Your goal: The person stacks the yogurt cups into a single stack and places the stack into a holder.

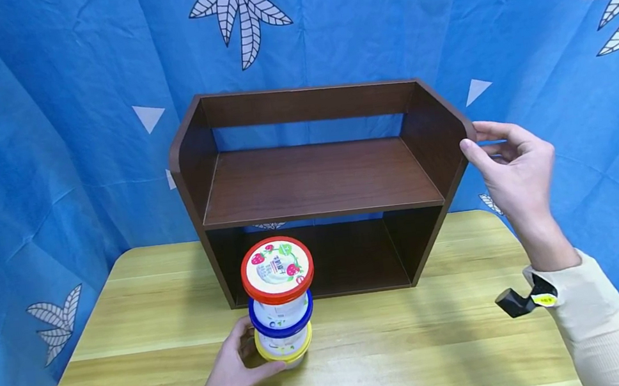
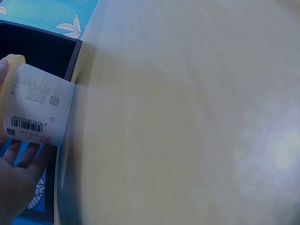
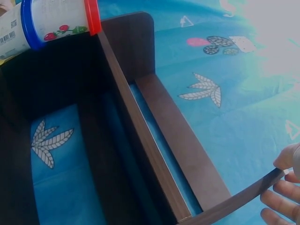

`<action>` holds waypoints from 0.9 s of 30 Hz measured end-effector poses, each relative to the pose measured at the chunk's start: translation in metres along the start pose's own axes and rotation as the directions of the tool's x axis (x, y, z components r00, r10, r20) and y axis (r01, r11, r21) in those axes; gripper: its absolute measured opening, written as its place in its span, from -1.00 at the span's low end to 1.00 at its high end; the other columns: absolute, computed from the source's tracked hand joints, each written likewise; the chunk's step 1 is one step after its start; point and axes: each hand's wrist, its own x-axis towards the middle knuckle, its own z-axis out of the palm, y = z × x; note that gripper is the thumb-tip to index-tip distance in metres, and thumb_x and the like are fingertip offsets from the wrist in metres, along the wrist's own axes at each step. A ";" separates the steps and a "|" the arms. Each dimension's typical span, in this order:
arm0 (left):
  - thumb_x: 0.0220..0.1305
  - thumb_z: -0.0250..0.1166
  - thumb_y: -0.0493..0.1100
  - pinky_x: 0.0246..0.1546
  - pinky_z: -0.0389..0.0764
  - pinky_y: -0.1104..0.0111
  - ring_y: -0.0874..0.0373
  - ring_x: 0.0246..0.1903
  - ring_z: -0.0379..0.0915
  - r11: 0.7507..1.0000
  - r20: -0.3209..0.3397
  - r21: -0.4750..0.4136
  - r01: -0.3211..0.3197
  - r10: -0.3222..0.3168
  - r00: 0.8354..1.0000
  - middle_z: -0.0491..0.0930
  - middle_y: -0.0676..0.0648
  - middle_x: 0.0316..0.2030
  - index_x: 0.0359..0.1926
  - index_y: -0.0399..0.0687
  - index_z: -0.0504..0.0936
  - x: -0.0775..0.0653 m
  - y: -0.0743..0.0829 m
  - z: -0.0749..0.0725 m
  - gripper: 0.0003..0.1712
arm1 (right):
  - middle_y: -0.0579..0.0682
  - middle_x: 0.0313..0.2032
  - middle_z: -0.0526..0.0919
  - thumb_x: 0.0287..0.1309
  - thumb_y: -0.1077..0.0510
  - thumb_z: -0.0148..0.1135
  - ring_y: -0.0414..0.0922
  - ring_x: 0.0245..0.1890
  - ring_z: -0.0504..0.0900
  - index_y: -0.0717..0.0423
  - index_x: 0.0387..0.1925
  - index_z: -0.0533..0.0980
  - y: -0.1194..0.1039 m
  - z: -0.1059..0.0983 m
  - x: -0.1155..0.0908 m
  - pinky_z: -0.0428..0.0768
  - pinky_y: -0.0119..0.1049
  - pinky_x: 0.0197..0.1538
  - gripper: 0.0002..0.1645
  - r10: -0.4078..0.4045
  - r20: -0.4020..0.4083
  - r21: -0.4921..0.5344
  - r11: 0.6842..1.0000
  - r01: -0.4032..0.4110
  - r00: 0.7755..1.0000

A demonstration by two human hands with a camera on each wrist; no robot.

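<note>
Three round white plastic tubs stand in a stack on the table before a dark brown two-tier shelf (image 1: 319, 179). The top tub has a red lid (image 1: 277, 269) with strawberry pictures, the middle one a blue lid (image 1: 283, 331), the lowest a yellow lid (image 1: 265, 348). My left hand (image 1: 238, 369) holds the lowest tub (image 2: 40, 105) from the left, thumb in front, fingers behind. Printed text and a barcode show on its side in the left wrist view. My right hand (image 1: 517, 164) pinches the front edge of the shelf's right side panel (image 3: 253, 190) between thumb and fingers.
The shelf stands on a light wooden table (image 1: 398, 349), near its back edge. Behind hangs a blue cloth (image 1: 358, 19) with leaf prints. A black camera mount (image 1: 517, 303) sits on the right wrist.
</note>
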 end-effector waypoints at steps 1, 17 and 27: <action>0.02 0.69 -0.15 0.26 0.57 0.48 0.09 0.27 0.50 1.000 -0.002 -0.001 0.004 -0.004 1.000 0.57 -0.12 0.28 0.42 -0.04 0.36 0.000 0.000 0.000 -0.01 | -0.33 -0.29 0.79 0.17 0.31 0.51 -0.40 -0.39 0.76 0.22 0.02 0.75 0.000 0.000 0.000 0.68 -0.63 -0.21 -0.65 0.000 0.000 -0.001 1.000 0.000 1.000; 0.02 0.69 -0.18 0.24 0.62 0.43 0.28 0.18 0.54 1.000 0.002 -0.021 -0.019 0.019 1.000 0.57 -0.15 0.26 0.40 -0.07 0.37 -0.001 0.001 0.001 -0.03 | -0.38 -0.28 0.76 0.20 0.27 0.50 -0.42 -0.37 0.75 0.18 0.05 0.74 -0.002 0.000 -0.001 0.67 -0.63 -0.20 -0.64 -0.002 0.004 -0.034 0.999 0.002 1.000; 0.03 0.69 -0.17 0.25 0.59 0.49 0.24 0.20 0.51 1.000 -0.003 -0.005 -0.028 0.028 1.000 0.55 -0.13 0.27 0.41 -0.07 0.37 -0.001 0.006 0.001 -0.03 | -0.40 -0.28 0.76 0.20 0.26 0.50 -0.43 -0.36 0.75 0.17 0.05 0.74 -0.003 0.000 -0.002 0.67 -0.62 -0.19 -0.64 -0.004 0.003 -0.038 0.999 0.004 1.000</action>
